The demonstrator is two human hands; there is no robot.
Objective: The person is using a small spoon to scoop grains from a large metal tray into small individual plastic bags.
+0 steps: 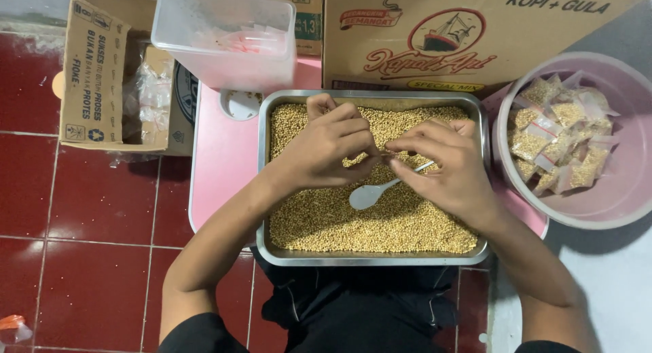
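A steel tray full of small yellow-tan seeds sits on a low pink table. Both my hands hover over the seeds at the tray's middle. My left hand and my right hand pinch a small clear packet between their fingertips; most of it is hidden by the fingers. A white plastic spoon is held under my right hand, its bowl resting on the seeds.
A pink basin at right holds several filled clear packets. A clear plastic box of empty packets stands behind the tray, with a large cardboard carton beside it. An open cardboard box sits on the red tiled floor.
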